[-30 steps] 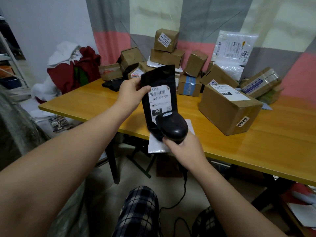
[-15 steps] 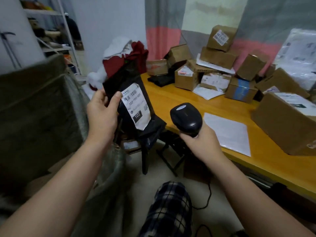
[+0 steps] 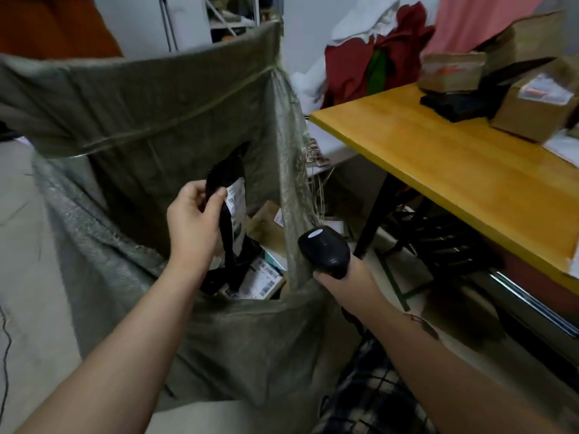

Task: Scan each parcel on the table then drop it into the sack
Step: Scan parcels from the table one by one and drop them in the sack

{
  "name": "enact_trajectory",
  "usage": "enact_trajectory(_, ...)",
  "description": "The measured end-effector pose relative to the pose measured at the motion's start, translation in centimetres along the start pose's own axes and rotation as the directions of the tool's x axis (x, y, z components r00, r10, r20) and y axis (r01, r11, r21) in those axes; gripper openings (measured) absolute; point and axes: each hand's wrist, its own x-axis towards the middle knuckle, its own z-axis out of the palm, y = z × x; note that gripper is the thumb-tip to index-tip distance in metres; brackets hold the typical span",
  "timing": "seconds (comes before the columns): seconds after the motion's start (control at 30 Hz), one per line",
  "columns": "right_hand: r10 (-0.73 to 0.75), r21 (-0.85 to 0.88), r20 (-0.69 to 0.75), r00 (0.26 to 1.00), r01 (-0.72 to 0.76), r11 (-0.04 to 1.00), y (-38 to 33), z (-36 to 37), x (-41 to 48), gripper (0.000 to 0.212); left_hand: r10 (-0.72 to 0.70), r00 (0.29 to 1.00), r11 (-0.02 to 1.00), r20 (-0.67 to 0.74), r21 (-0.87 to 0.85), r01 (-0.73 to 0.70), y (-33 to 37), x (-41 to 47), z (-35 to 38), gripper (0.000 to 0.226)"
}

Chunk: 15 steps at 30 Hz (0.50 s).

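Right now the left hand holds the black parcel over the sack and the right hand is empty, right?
No. The head view shows the right hand gripping the black scanner; the left hand does hold the black parcel over the sack.

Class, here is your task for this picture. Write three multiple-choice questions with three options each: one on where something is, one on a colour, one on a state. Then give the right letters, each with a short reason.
1. Where is the black parcel?
A. On the floor
B. At the open mouth of the sack, held by the left hand
C. On the person's lap

2. What colour is the top of the table?
A. Yellow-orange wood
B. White
C. Black

3. What is the right hand doing?
A. Hanging open, holding nothing
B. Pressing flat on a box
C. Gripping the scanner

Answers:
1. B, as the fingers pinch the parcel with the sack's walls around it.
2. A, as the bare top shows a warm wood grain.
3. C, as the fingers curl round the scanner's handle beside the sack.
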Motion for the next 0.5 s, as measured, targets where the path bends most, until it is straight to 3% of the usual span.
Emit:
enact_trajectory(0.13, 0.019, -0.037, 0.015, 1.000, -0.019, 0.999, 0.7, 0.9, 1.2, 0.020, -0.069, 0.996, 0.997, -0.049, -0.020, 0.068, -2.7, 1.8, 1.3, 0.004)
enact_trajectory(0.23, 0.010, -0.035, 0.007, 1.000, -0.010, 0.999, 1.0, 1.2, 2.2, 0.025, -0.212, 0.977, 0.946, 0.002, 0.251, 0.204, -7.6, 2.3, 2.7, 0.013)
enact_trajectory(0.3, 0.011, -0.030, 0.008, 1.000, -0.011, 0.999, 1.3, 1.4, 2.9, 0.031, -0.358, 0.923, 0.833, 0.143, 0.495, 0.246, -10.4, 1.8, 3.5, 0.023)
enact_trajectory(0.4, -0.008, -0.014, -0.011, 1.000, 0.008, 1.000, 1.5, 1.2, 3.4, 0.029, -0.442, 0.851, 0.693, 0.283, 0.710, 0.123, -10.6, 1.0, 5.1, 0.044)
enact_trajectory(0.5, -0.045, 0.001, -0.093, 0.995, 0.045, 0.999, 1.7, 0.2, 3.3, 0.031, -0.294, 0.868, 0.771, 0.401, 0.636, -0.032, -7.9, 0.0, 6.7, 0.047)
